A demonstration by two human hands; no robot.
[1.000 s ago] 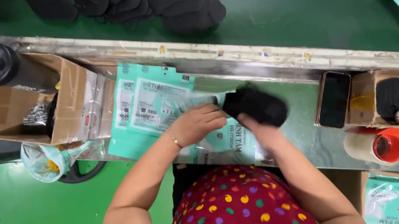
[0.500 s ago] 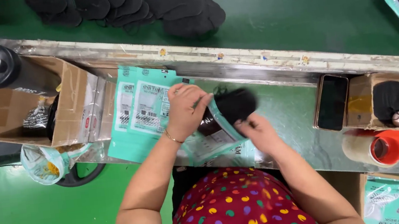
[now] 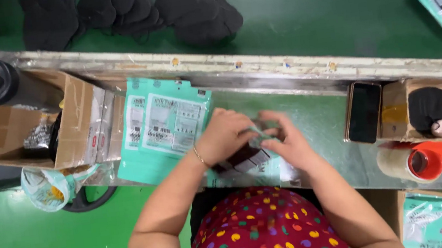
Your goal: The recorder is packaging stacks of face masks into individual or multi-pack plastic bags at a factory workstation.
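Hands together at the worktop's near edge: left hand (image 3: 225, 135) and right hand (image 3: 284, 142) both curl shut on a teal pouch (image 3: 248, 165), pinching its top so the dark item inside stays put. Spare pouches (image 3: 162, 122) lie stacked just left, within reach.

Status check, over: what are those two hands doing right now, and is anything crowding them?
Left hand and right hand both pressed on a teal pouch holding something dark. Stack of teal pouches just beside the left hand; phone apart to the right.
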